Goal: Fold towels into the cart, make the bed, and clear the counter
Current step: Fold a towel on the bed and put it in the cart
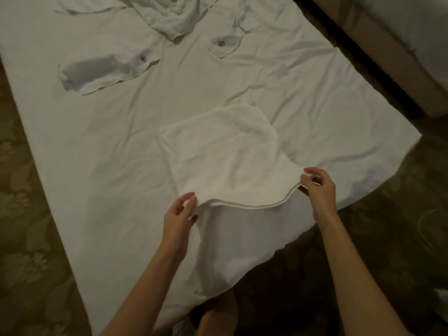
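Note:
A white towel lies doubled over on the white bed sheet, its far part flat and its near edge lifted. My left hand pinches the near left corner of that edge. My right hand pinches the near right corner, so the two layered hems hang in a shallow curve between my hands. Farther up the bed lie two small white cloths with blue emblems, one at the left and one at the middle. A crumpled textured towel sits at the top edge.
Patterned carpet runs along the left and lower right of the bed. A second bed or base stands at the upper right beyond a dark gap. A thin cord lies on the floor at the right.

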